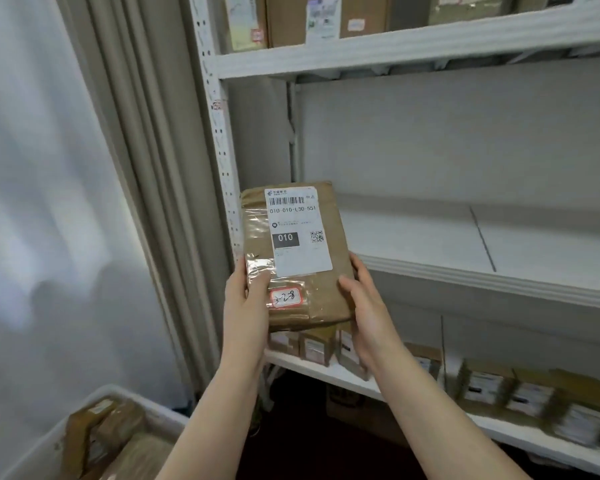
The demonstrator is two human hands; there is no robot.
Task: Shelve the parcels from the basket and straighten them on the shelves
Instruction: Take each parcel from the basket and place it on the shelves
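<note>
Only the person's two arms show, from the hands down along the forearms. The left hand [246, 301] and the right hand [365, 306] are bare, with long, slim fingers and narrow wrists. The left forearm [222, 403] and the right forearm [430, 410] are bare too, smooth and slender, widening toward the bottom edge of the picture, where the frame cuts them off.

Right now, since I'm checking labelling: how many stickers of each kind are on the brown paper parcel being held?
White printed shipping label: 1
Red-bordered handwritten sticker: 1
Total on the brown paper parcel: 2
</note>
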